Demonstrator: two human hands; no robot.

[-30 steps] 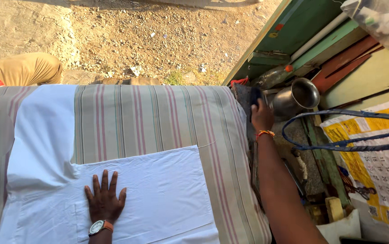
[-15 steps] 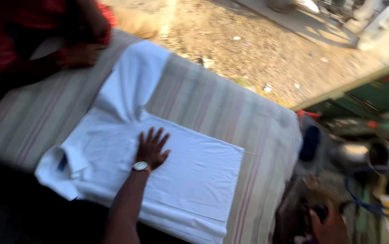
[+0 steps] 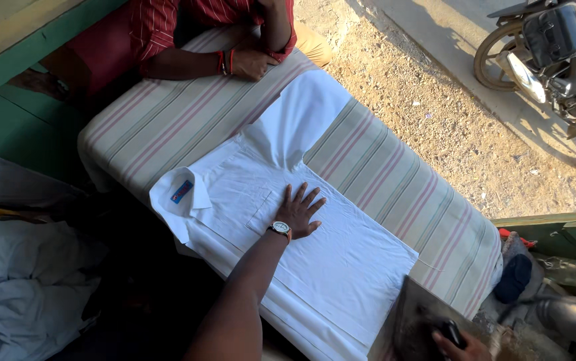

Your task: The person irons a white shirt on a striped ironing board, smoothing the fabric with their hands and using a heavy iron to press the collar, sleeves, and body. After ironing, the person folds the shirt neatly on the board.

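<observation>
Grey cloth pile (image 3: 24,281) at far left, off table. White shirt (image 3: 288,234) lies flat on striped padded table (image 3: 161,120), collar toward left. Left hand (image 3: 299,210) palm-down on shirt chest, fingers spread, watch on wrist. Second person's hand (image 3: 251,63) rests on table's far edge. Right hand (image 3: 458,344) at lower right, fingers wrapped round handle of iron (image 3: 418,324) at shirt hem. Motorcycle (image 3: 555,47) top right.

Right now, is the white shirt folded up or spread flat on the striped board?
Spread flat. The white shirt lies front up on the striped board, collar, pocket and one sleeve showing, with the left hand pressed on it.
</observation>
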